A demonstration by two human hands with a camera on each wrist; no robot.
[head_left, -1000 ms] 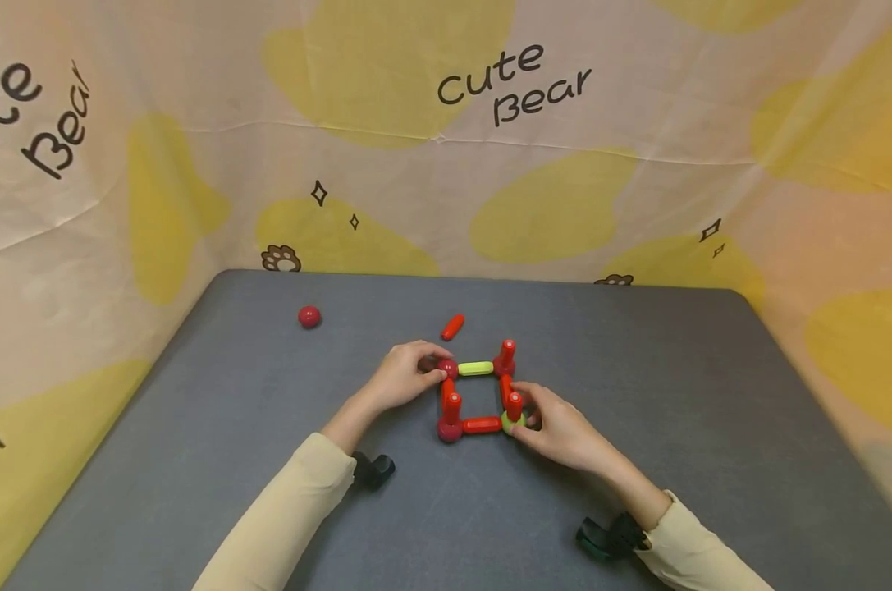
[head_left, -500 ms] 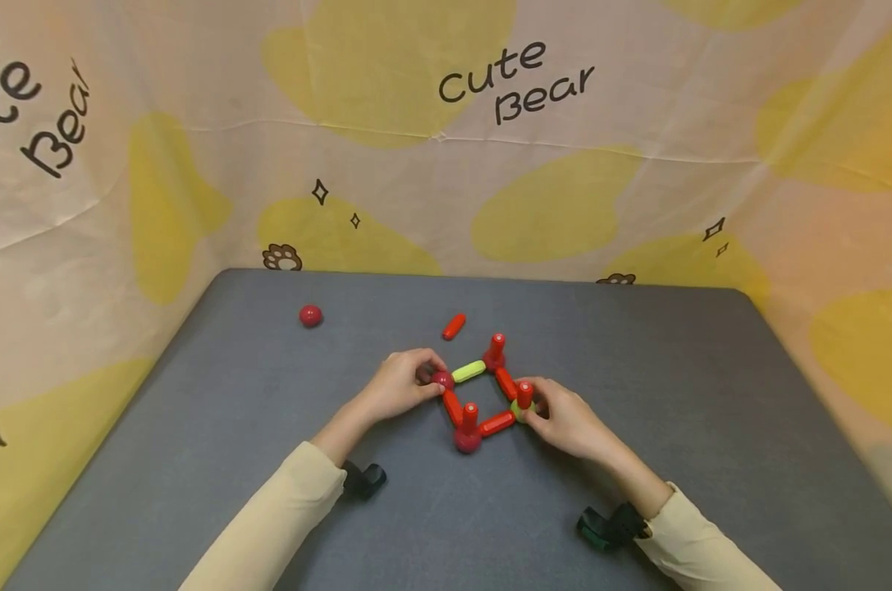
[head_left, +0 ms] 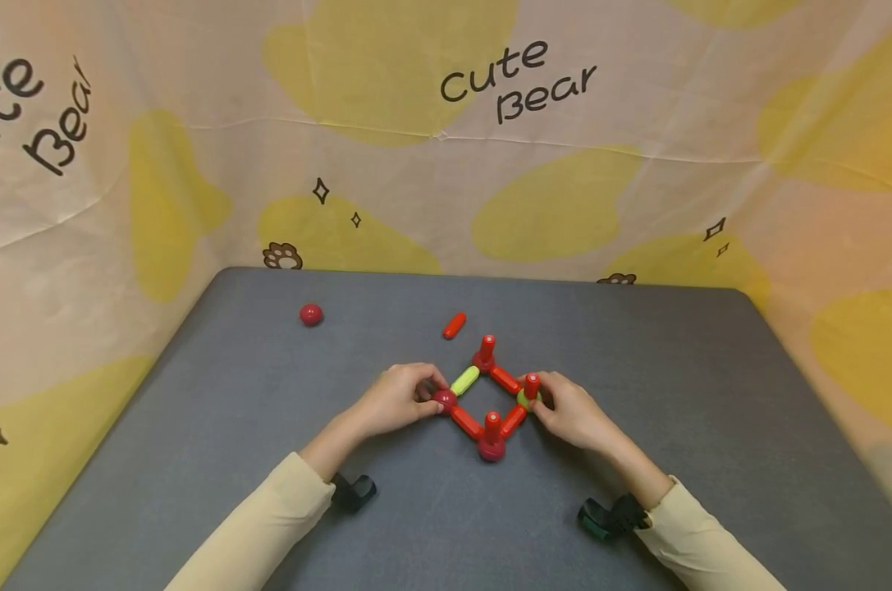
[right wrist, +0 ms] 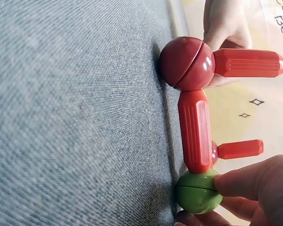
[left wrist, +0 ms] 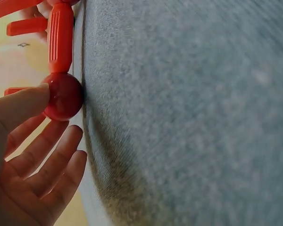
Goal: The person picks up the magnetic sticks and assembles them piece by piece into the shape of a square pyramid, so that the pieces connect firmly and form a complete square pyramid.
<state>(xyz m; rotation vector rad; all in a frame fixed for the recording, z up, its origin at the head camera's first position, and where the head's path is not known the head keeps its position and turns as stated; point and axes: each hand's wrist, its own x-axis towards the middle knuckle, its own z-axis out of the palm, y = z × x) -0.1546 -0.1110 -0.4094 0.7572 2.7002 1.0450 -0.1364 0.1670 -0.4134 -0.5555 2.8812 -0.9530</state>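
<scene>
Rods and balls are joined into a four-sided frame lying on the table, with its corners pointing left, right, far and near. Thumb and fingers of my left hand (head_left: 395,399) pinch the dark red ball (head_left: 443,401) at the left corner. At the right corner my right hand (head_left: 573,412) pinches a green ball (right wrist: 198,192), which carries an upright red rod (head_left: 532,385). Upright rods also rise from the near red ball (head_left: 491,450) and the far red ball (head_left: 482,362). A yellow-green rod (head_left: 464,381) makes the far left side; red rods make the others.
Beyond the frame lies a loose red rod (head_left: 455,326). A single red ball (head_left: 311,314) sits toward the far left of the grey table (head_left: 194,427). Printed cloth (head_left: 386,164) hangs behind the table and along its sides.
Both hands have turned the frame counterclockwise on the table, from square-on to a diamond. My left hand has come nearer, and my right hand has shifted slightly right and away.
</scene>
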